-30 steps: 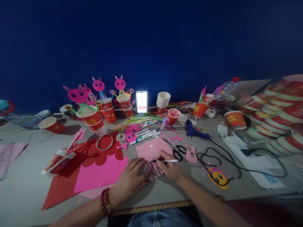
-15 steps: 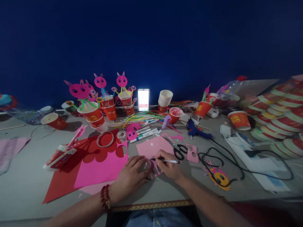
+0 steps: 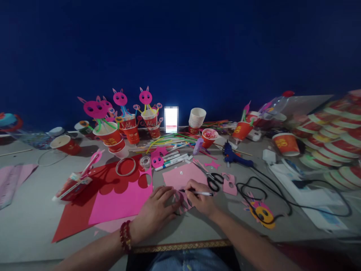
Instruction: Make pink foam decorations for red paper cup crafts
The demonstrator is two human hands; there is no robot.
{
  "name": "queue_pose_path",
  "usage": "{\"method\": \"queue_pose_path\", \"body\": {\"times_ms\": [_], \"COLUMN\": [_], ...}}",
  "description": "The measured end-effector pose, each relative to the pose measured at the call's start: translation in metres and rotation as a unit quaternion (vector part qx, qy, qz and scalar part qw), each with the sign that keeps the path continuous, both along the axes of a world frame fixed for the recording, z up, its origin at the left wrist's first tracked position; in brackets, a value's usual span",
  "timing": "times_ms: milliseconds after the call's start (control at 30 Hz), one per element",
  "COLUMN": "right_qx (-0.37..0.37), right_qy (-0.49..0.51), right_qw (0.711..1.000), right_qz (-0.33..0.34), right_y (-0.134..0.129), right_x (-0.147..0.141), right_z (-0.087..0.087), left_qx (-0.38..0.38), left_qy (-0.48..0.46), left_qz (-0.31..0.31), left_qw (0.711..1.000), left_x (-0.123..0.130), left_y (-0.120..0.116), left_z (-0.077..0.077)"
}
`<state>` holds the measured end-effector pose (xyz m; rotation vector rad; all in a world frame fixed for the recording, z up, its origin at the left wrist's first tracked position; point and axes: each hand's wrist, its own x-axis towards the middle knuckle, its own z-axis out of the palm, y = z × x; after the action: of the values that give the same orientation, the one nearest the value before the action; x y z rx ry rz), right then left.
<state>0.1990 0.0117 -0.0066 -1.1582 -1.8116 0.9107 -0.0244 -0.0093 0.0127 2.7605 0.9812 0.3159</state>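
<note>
My right hand (image 3: 199, 196) grips a pen (image 3: 205, 193), its tip at the near part of a light pink paper sheet (image 3: 180, 175). Flat on that sheet's near left edge lies my left hand (image 3: 161, 203), fingers stretched out. Between the hands the paper shows cut-out gaps, partly covered by my fingers. Black-handled scissors (image 3: 214, 182) rest just right of the sheet, beside a small pink paper scrap (image 3: 229, 183) with holes. Left of my left hand are a bright pink sheet (image 3: 118, 203) and a red sheet (image 3: 67, 222) under it.
Paper cups with pink paper animal faces (image 3: 146, 97) stand at the back left. Markers (image 3: 175, 162), a tape roll (image 3: 144, 162) and pipe cleaners (image 3: 169, 141) lie mid-table. A blue glue gun (image 3: 237, 156) trails a black cord at right. Stacked cups (image 3: 335, 131) fill the far right.
Both hands stay in nearly the same place. The pen's back end has shifted very slightly; the whole view has moved a little.
</note>
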Motion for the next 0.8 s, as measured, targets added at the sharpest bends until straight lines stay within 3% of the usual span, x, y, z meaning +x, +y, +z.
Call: {"method": "queue_pose_path", "body": {"times_ms": [800], "right_qx": [0.012], "right_qy": [-0.026], "right_qw": [1.0], "right_qz": [0.002], "right_y": [0.0012], "right_x": [0.0006], "right_z": [-0.002], "left_qx": [0.004], "left_qy": [-0.002], "left_qz": [0.006], "left_qw": [1.0], "left_x": [0.0013], "left_y": [0.0006], "left_z": [-0.0003]}}
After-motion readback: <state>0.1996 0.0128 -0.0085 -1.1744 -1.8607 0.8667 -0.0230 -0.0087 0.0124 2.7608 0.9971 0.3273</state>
